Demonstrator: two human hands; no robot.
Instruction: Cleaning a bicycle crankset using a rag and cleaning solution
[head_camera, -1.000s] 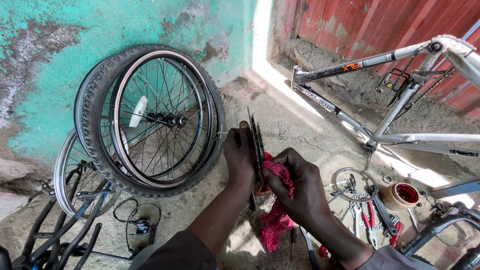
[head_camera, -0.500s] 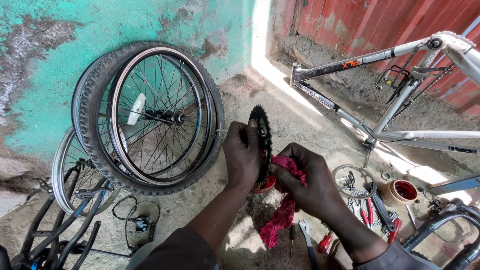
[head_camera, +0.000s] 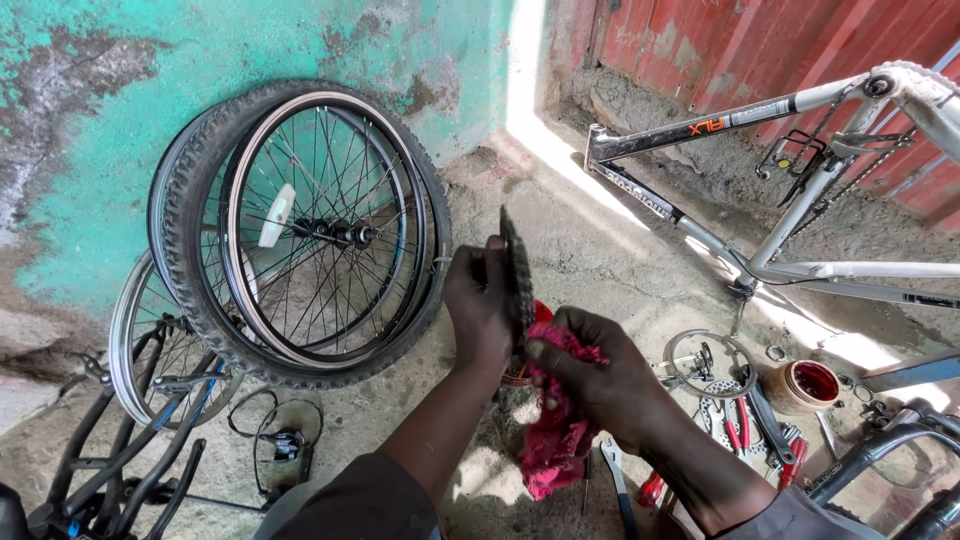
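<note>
Sprocket (head_camera: 517, 272), one toothed black disc seen edge-on, stands upright above the floor (head_camera: 600, 250), pinched in the left hand (head_camera: 480, 300). The right hand (head_camera: 600, 375) presses one red rag (head_camera: 555, 440) against its lower edge, grip closed around the cloth. Three wheels (head_camera: 320, 230) lean at the wall. One small tub (head_camera: 805, 385) holds something red; tools beside it are hard to make out.

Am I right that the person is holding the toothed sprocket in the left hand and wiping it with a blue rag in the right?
Not quite: the head view shows the rag is red. The left hand does hold the sprocket, and the right hand wipes it.
</note>
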